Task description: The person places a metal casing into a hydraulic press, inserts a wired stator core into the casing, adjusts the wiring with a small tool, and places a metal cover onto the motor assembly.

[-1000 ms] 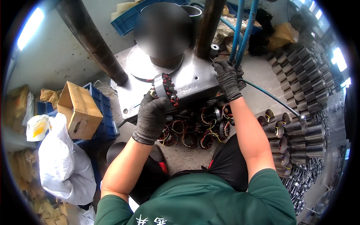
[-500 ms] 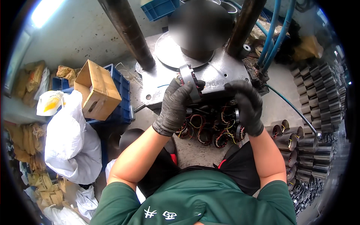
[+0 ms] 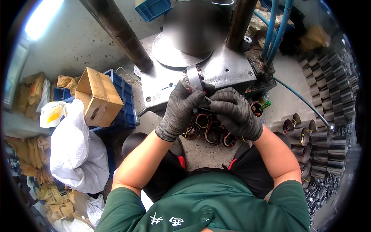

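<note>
Just in front of the metal press bed, my left hand (image 3: pixel 174 112), in a dark grey glove, grips a ring-shaped motor stator (image 3: pixel 194 75). The stator stands on edge, its grey metal rim facing up and dark windings showing at the side. My right hand (image 3: pixel 239 115), gloved the same way, is closed around a thin grey rod (image 3: pixel 208 99). That rod slants up to the left across the stator's near side; its far end lies by my left fingers. Whatever handle it has is hidden in my right palm. Below my hands, several stators (image 3: pixel 211 136) with red and yellow wires sit on the floor.
The press bed (image 3: pixel 158 86) with two dark columns stands ahead. A green-handled tool (image 3: pixel 265 105) rests by a stator at right. Metal cylinders (image 3: pixel 299 137) are stacked farther right. Leftward are a cardboard box (image 3: pixel 101 96), a blue crate (image 3: pixel 128 101) and a white sack (image 3: pixel 75 154).
My right hand, open and apart before, has moved left to the stator and now holds the thin rod against it. My left hand keeps its hold. The view has shifted slightly.
</note>
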Demonstrator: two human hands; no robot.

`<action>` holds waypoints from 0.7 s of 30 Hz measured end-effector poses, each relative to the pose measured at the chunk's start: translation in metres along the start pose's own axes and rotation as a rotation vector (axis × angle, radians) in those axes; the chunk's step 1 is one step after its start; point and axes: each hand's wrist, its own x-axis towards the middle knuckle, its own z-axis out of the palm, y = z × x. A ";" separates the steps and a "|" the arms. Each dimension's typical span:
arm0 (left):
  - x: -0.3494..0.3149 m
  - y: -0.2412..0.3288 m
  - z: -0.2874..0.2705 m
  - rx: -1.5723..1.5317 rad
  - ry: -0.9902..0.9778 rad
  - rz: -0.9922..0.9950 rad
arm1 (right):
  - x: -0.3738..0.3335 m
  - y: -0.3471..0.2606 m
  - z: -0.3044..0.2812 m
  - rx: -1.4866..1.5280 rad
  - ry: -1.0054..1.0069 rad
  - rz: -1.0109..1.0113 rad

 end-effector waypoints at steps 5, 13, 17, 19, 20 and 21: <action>-0.005 0.001 0.005 0.021 -0.001 0.007 | -0.007 0.007 0.003 -0.004 0.014 -0.028; -0.004 -0.009 0.001 0.165 0.090 0.009 | -0.009 0.006 0.010 -0.103 -0.007 -0.074; -0.004 -0.006 0.005 0.196 0.140 0.029 | -0.006 0.001 0.020 -0.212 0.004 -0.115; -0.002 -0.007 0.003 0.227 0.156 0.030 | -0.007 0.000 0.026 -0.316 0.029 -0.134; -0.001 -0.007 0.002 0.258 0.173 0.033 | -0.007 0.000 0.028 -0.316 0.030 -0.134; -0.002 -0.006 0.001 0.259 0.172 0.032 | -0.008 0.000 0.030 -0.345 0.026 -0.139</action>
